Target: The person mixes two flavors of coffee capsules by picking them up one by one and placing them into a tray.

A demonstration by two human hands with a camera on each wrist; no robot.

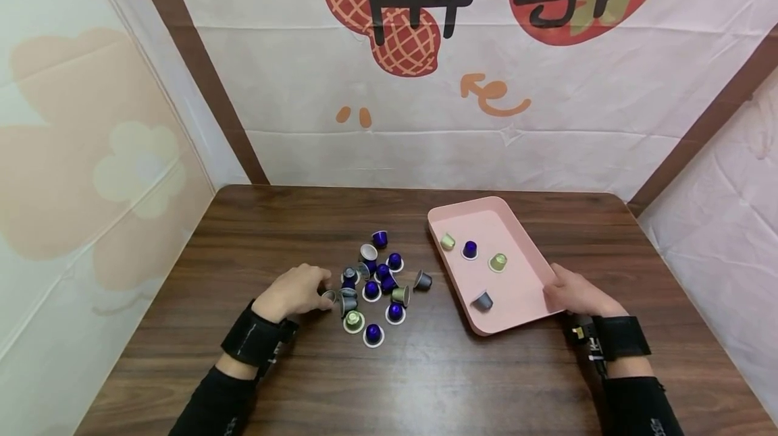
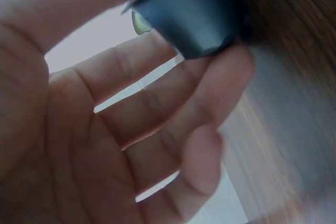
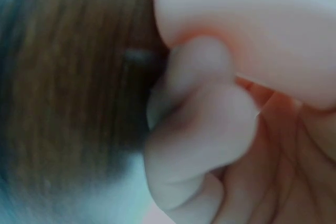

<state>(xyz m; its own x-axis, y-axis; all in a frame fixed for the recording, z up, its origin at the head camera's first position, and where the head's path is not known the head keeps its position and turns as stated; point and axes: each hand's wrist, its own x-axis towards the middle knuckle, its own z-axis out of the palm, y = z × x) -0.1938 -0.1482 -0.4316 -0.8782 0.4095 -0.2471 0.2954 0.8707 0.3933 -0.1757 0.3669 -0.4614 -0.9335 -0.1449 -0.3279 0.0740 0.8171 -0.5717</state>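
The brown worktop carries the pink tray at right, the right hand gripping its right edge with curled fingers, a hold that should be steady. Left of that, a loose cluster of capsules, and here's the left hand at its left side, thumb and fingers pinching 1 dark capsule; a light squeeze and straight lift should spare the neighbours.

A cloth-walled booth: fabric sheets, some printed, hang beyond and to both sides of the fingers, around a wood-grain bench.
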